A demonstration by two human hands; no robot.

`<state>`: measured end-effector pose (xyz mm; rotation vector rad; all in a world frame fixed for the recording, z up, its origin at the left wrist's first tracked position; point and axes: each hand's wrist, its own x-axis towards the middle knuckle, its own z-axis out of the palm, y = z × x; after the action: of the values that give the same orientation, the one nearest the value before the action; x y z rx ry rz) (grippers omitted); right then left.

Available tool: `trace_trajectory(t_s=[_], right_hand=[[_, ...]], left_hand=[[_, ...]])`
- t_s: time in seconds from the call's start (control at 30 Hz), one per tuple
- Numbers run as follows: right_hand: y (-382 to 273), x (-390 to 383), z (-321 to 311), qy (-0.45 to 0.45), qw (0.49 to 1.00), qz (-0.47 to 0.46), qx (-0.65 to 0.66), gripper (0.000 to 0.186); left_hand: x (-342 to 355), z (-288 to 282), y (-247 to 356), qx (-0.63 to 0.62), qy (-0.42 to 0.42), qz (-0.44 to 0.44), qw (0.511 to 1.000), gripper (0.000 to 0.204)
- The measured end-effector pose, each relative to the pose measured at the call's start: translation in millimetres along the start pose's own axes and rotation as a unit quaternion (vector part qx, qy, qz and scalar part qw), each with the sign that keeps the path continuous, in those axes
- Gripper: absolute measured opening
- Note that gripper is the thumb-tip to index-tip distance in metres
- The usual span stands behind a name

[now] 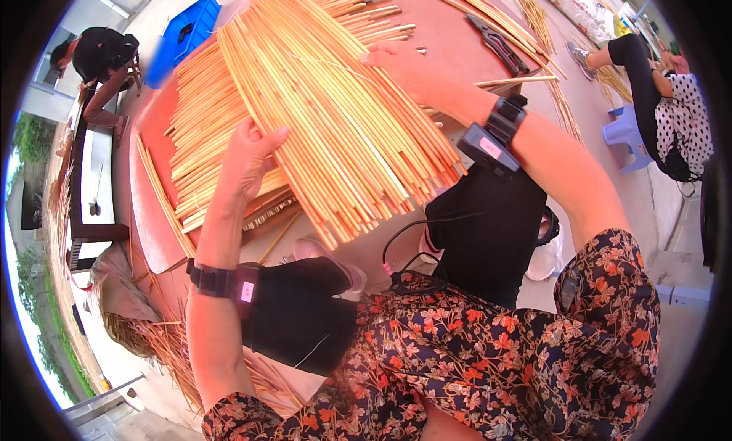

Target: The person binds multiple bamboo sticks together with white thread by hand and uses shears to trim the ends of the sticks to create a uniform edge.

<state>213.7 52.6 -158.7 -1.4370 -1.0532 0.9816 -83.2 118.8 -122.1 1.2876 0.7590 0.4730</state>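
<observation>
A flat mat of straight yellow reed stalks (335, 120), bound side by side with thin thread, is held tilted above my lap. My left hand (253, 155) grips its left edge, thumb on top and the other fingers mostly hidden at the edge and beneath. On the opposite edge, my right hand (400, 69) is closed around the mat, its fingers partly out of sight. Under it, another layer of similar stalks (200, 124) lies crosswise on the reddish table (149, 185). The near ends of the held stalks are slightly uneven.
Pruning shears (499, 48) lie at the table's right, near loose stalks (488, 14). A blue crate (191, 29) stands beyond the far left. One person (99, 56) bends at the left; another (679, 113) sits right, near a blue stool (627, 134). Dry stalks (171, 338) lie lower left.
</observation>
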Motion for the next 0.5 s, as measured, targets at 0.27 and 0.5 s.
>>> trace_trajectory(t_s=[0.27, 0.5], right_hand=[[-92, -77, -58, 0.078, 0.962, -0.078, 0.252, 0.024], [-125, -101, -92, 0.113, 0.931, -0.178, 0.3, 0.03]], left_hand=[[3, 31, 3, 0.456, 0.073, 0.249, 0.852, 0.067], [37, 99, -23, 0.599, -0.15, 0.439, 0.652, 0.075]])
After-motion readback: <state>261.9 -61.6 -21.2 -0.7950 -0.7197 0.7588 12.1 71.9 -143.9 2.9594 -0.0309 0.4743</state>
